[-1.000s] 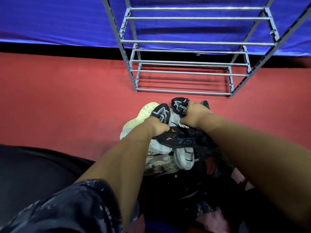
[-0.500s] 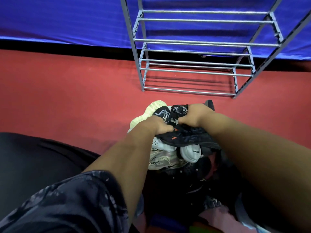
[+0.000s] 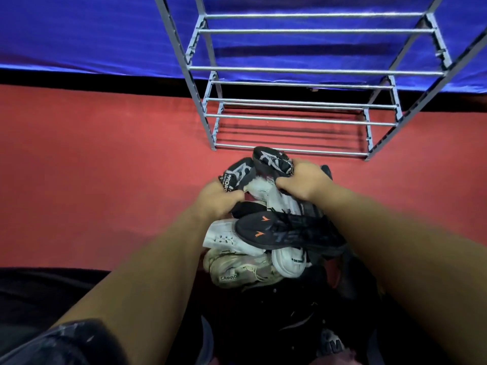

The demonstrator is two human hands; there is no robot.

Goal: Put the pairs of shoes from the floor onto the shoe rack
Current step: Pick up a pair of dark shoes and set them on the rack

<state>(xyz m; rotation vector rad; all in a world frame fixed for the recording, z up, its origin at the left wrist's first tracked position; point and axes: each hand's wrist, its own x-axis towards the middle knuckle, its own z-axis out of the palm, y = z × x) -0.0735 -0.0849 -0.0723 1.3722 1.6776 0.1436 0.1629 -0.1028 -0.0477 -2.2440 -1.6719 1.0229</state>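
Left hand: closed around the heel end of one black-and-white patterned shoe, at the far left of the shoe pile.
Right hand: closed on a second black-and-white patterned shoe, with a white shoe just under the fingers; whether that one is also gripped I cannot tell.
Patterned shoes: two, a matching pair, dark with pale grey-white streaks and small white lettering at the heel; they sit side by side, touching, at the far edge of the pile, just in front of the rack's bottom rail.
Black shoe: one, lying across the middle of the pile between the two forearms, sole edge turned up, two small orange marks on it, dark laces on top.
White perforated shoe: one, under the black shoe, with small punched holes along its side.
White toe cap: one, rounded, small dark print on it, poking out beneath the black shoe.
Cream worn shoe: one, scuffed and yellowed, lettering on its side, nearest the person.
Dark heap nearer the person: too shadowed to count.
Shoe rack: one, grey metal frame with silver bars, several tiers, all bare, standing on the red floor against a blue cloth backdrop.
Pile: on the floor just before the rack.
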